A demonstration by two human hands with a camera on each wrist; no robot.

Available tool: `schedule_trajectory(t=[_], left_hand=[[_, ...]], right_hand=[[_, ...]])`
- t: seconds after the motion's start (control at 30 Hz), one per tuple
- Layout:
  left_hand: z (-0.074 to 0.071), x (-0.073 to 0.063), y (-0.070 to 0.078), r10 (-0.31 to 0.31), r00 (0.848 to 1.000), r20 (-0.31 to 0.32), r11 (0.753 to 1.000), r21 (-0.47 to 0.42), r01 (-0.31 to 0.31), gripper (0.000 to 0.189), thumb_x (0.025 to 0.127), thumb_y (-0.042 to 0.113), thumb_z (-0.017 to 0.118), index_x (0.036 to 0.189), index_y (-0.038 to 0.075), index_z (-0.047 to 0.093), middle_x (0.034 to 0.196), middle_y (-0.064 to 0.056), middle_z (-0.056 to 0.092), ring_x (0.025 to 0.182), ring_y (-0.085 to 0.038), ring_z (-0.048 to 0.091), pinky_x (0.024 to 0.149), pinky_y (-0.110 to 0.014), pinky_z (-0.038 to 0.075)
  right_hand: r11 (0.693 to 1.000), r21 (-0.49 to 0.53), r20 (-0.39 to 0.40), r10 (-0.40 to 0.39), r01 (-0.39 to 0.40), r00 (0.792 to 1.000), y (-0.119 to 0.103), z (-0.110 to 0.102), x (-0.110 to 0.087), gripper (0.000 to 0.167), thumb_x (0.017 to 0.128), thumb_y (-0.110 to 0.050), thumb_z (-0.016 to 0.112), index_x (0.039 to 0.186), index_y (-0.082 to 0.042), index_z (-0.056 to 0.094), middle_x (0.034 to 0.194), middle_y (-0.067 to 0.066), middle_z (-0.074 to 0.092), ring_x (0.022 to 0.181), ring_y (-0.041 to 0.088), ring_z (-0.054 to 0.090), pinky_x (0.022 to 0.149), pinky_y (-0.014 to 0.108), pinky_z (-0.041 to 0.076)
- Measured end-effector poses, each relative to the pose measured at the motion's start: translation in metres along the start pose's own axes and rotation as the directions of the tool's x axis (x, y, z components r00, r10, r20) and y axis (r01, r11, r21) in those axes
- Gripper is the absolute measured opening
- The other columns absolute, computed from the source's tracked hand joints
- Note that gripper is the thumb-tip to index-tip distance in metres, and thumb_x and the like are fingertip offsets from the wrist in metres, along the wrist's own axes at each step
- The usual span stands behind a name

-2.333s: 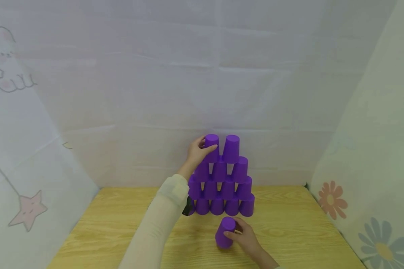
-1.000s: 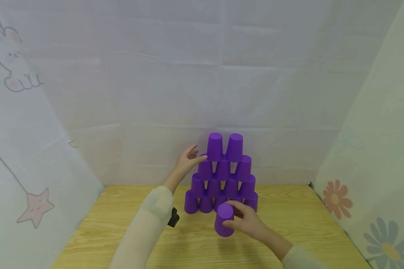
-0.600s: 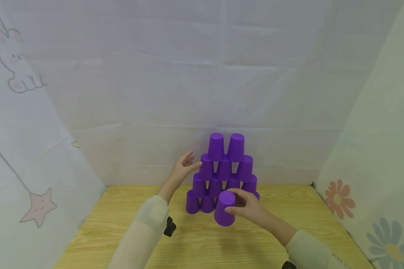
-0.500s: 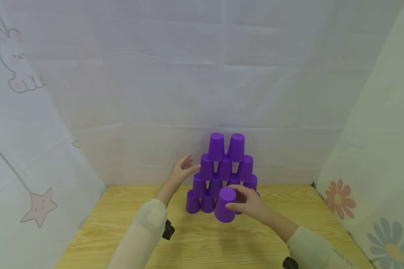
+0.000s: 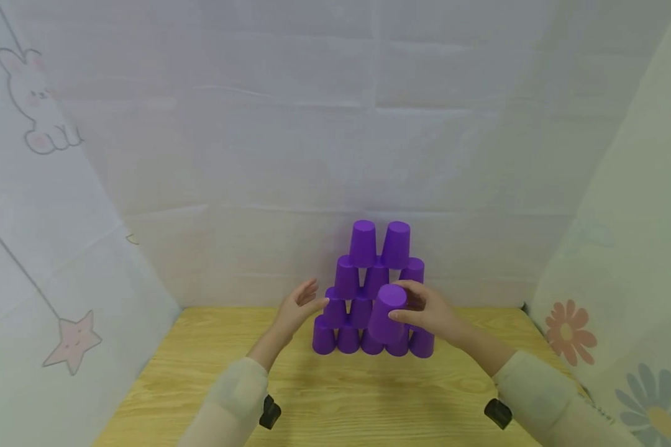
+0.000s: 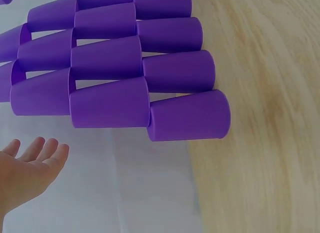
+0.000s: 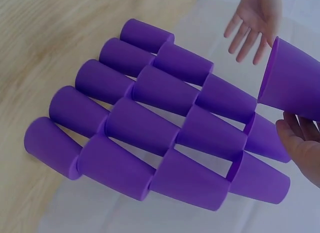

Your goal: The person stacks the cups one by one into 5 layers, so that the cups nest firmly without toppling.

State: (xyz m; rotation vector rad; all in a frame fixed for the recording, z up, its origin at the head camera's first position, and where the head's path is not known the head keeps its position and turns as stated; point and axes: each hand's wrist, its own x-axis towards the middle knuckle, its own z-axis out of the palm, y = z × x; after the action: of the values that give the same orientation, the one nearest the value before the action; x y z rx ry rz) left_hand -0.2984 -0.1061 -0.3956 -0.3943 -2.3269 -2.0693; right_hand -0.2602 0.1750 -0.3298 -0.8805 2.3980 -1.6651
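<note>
Purple cups [image 5: 346, 277] stand upside down in a pyramid at the back of the table, two of them [image 5: 363, 244] forming its top row. My right hand [image 5: 433, 316] pinches one more upside-down purple cup [image 5: 388, 315] between thumb and fingers, raised in front of the pyramid's right half and hiding parts of the cups behind. In the right wrist view this held cup [image 7: 295, 83] appears near the top row, apart from the stack. My left hand [image 5: 296, 310] hovers at the pyramid's left side, fingers loosely extended and holding nothing; the left wrist view shows its fingers [image 6: 47, 150] beside the cups.
The wooden table [image 5: 335, 403] extends in front of the pyramid. Close behind the stack hangs a pale cloth backdrop [image 5: 279, 155], with printed side cloths at left and right. A black wrist device [image 5: 499, 413] sits at the right sleeve, another [image 5: 269, 411] at the left.
My right hand has lifted the cup from low over the table up toward the pyramid. My left hand has let go of the top-left cup and drawn back down and left.
</note>
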Motion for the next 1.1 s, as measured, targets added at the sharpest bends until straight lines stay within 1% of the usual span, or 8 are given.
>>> schedule_trajectory(t=[0.13, 0.3, 0.5, 0.67, 0.8, 0.97, 1.03, 1.1], left_hand=[[-0.001, -0.001, -0.020, -0.009, 0.999, -0.035, 1.000, -0.016, 0.008, 0.068, 0.076, 0.028, 0.066, 0.132, 0.012, 0.034, 0.131, -0.013, 0.036, 0.119, -0.031, 0.031, 0.094, -0.047, 0.027], [-0.001, -0.008, -0.036, -0.005, 0.997, -0.073, 1.000, -0.015, 0.004, 0.066, 0.075, 0.026, 0.067, 0.131, 0.011, 0.035, 0.129, -0.012, 0.039, 0.117, -0.032, 0.033, 0.093, -0.049, 0.028], [-0.002, -0.021, -0.044, -0.009, 0.995, -0.097, 1.000, -0.020, 0.007, 0.067, 0.075, 0.027, 0.067, 0.131, 0.008, 0.035, 0.129, -0.013, 0.039, 0.117, -0.033, 0.034, 0.092, -0.048, 0.029], [-0.003, -0.029, -0.050, 0.026, 0.993, -0.112, 1.000, 0.004, -0.026, 0.066, 0.077, 0.031, 0.064, 0.131, 0.008, 0.035, 0.128, -0.015, 0.039, 0.115, -0.036, 0.035, 0.090, -0.049, 0.032], [-0.003, -0.034, -0.054, 0.050, 0.991, -0.124, 0.998, 0.037, -0.045, 0.063, 0.079, 0.030, 0.062, 0.131, 0.006, 0.034, 0.126, -0.018, 0.040, 0.113, -0.038, 0.037, 0.088, -0.049, 0.034], [-0.002, -0.039, -0.057, -0.043, 0.988, -0.149, 0.999, -0.021, 0.040, 0.070, 0.076, 0.031, 0.065, 0.132, 0.007, 0.032, 0.128, -0.017, 0.038, 0.116, -0.035, 0.035, 0.092, -0.048, 0.030], [-0.002, -0.040, -0.058, -0.068, 0.985, -0.157, 0.997, -0.039, 0.063, 0.070, 0.075, 0.030, 0.066, 0.132, 0.007, 0.032, 0.129, -0.016, 0.038, 0.116, -0.035, 0.034, 0.093, -0.047, 0.029], [-0.002, -0.041, -0.060, -0.072, 0.985, -0.155, 0.997, -0.041, 0.066, 0.071, 0.075, 0.030, 0.066, 0.132, 0.007, 0.031, 0.129, -0.016, 0.037, 0.117, -0.035, 0.033, 0.094, -0.047, 0.028]], right_hand=[[1.000, 0.010, -0.011, 0.004, -0.004, 1.000, -0.005, -0.007, 0.005, 0.049, 0.077, -0.017, 0.066, 0.120, -0.005, 0.045, 0.110, 0.011, 0.053, 0.100, 0.024, 0.051, 0.081, 0.034, 0.044], [1.000, -0.001, -0.027, 0.008, -0.008, 1.000, -0.010, -0.017, 0.014, 0.046, 0.078, -0.019, 0.065, 0.119, -0.008, 0.047, 0.109, 0.011, 0.054, 0.099, 0.023, 0.052, 0.081, 0.035, 0.044], [0.999, -0.035, -0.057, 0.023, -0.025, 0.998, -0.019, -0.028, 0.026, 0.049, 0.078, -0.025, 0.065, 0.120, -0.011, 0.046, 0.109, 0.008, 0.054, 0.098, 0.021, 0.052, 0.081, 0.036, 0.044], [0.998, -0.067, -0.089, 0.006, -0.012, 0.996, -0.031, -0.034, 0.036, 0.052, 0.078, -0.028, 0.065, 0.122, -0.010, 0.044, 0.109, 0.008, 0.054, 0.097, 0.021, 0.052, 0.081, 0.037, 0.044], [0.998, -0.065, -0.087, -0.006, 0.000, 0.996, -0.038, -0.037, 0.043, 0.052, 0.079, -0.028, 0.063, 0.123, -0.008, 0.043, 0.109, 0.009, 0.054, 0.097, 0.021, 0.051, 0.082, 0.040, 0.042], [0.997, -0.072, -0.114, 0.000, -0.008, 0.994, -0.046, -0.044, 0.054, 0.053, 0.079, -0.031, 0.063, 0.123, -0.008, 0.044, 0.106, 0.010, 0.054, 0.096, 0.022, 0.051, 0.082, 0.039, 0.042], [0.997, -0.072, -0.136, 0.007, -0.017, 0.991, -0.049, -0.048, 0.060, 0.055, 0.078, -0.032, 0.063, 0.123, -0.007, 0.043, 0.107, 0.010, 0.053, 0.097, 0.022, 0.050, 0.083, 0.039, 0.041], [0.997, -0.076, -0.160, 0.008, -0.021, 0.987, -0.051, -0.052, 0.065, 0.056, 0.078, -0.033, 0.063, 0.123, -0.006, 0.043, 0.108, 0.011, 0.052, 0.099, 0.023, 0.049, 0.085, 0.040, 0.039]])
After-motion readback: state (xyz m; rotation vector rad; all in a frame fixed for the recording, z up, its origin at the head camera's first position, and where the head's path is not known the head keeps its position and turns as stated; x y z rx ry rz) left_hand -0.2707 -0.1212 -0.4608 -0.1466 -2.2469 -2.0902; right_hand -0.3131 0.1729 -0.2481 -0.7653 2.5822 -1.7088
